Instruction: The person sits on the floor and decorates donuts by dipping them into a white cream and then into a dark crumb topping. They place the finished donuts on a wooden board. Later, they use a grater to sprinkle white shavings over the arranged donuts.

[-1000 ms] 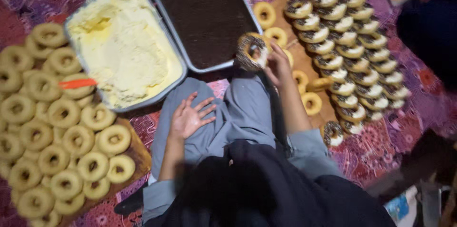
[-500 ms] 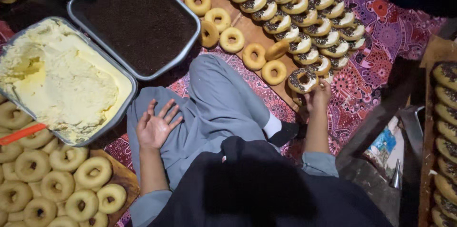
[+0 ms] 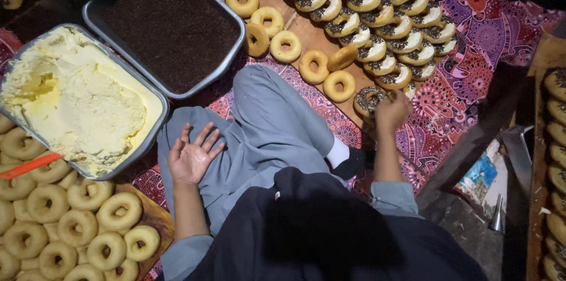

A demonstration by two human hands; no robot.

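Sprinkle-topped doughnut [image 3: 369, 99] in right hand's [image 3: 391, 111] pinch, at near end of finished rows [image 3: 377, 10] on the board [image 3: 306, 30] — a few plain rings [image 3: 286, 45] beside, many more bare [image 3: 76, 228] at left — left hand [image 3: 191, 157] open, empty, palm-up on knee.

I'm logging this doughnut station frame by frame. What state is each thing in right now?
Left hand: open, palm up, empty, resting on the knee.
Right hand: fingers closed on a sprinkled doughnut at the wooden board.
Cream tray: full, scooped.
Sprinkle tray: filled.
Plain doughnuts: uncoated.
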